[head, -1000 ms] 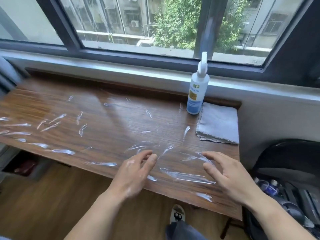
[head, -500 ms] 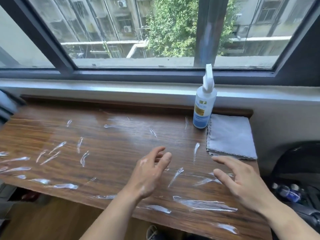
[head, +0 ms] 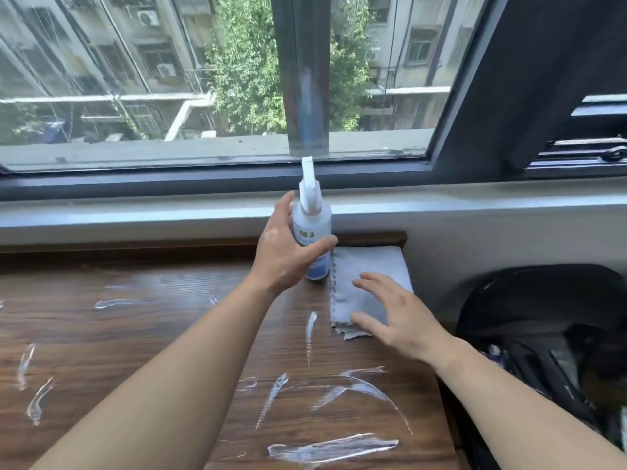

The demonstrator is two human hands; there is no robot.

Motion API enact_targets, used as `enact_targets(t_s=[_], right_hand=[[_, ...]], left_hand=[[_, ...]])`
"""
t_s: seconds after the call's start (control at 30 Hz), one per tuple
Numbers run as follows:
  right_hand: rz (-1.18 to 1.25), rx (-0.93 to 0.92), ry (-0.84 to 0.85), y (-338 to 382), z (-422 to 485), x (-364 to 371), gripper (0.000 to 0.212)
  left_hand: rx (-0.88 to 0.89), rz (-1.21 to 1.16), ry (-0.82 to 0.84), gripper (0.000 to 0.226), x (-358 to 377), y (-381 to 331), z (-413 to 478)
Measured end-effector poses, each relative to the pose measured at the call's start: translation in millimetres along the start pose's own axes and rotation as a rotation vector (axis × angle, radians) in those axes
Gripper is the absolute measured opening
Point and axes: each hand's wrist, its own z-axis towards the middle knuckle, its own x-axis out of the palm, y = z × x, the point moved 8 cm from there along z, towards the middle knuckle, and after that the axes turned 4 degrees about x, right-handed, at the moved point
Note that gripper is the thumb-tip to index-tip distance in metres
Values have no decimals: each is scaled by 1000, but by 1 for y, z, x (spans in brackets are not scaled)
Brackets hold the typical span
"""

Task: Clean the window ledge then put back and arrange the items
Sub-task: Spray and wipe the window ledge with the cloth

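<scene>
At the far right corner of the wooden ledge, a white spray bottle stood upright, its nozzle rising in front of the dark frame of the window. The left hand held it round the body, thumb curled across the label and fingers behind. Just to the bottle's right, a folded grey cloth lay flat along the ledge's right edge. The right hand was spread wide over the cloth's near part, fingers straight and holding nothing; whether it pressed on the cloth or hung just above could not be told. White smears streaked the wood from the near edge towards the left. A black bag sat beyond the ledge's right edge.
</scene>
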Motion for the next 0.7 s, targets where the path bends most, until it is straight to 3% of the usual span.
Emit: enact_targets(t_s=[0.2,0.43,0.6,0.7], right_hand=[[-165,-31,-4,-23,33,11,80],[-436,-13,-3,-37,60,31,74],[-450,6,-5,-38,62,33,78],[-462,16,-11,-36,63,32,83]], left_hand=[[77,-14,-39,84,11,-1,21],[102,-78,-53,72,2,-6,12],[37,-288,-133,74,-54,0,-29],[-52,-451,-91,77,-76,12,-58]])
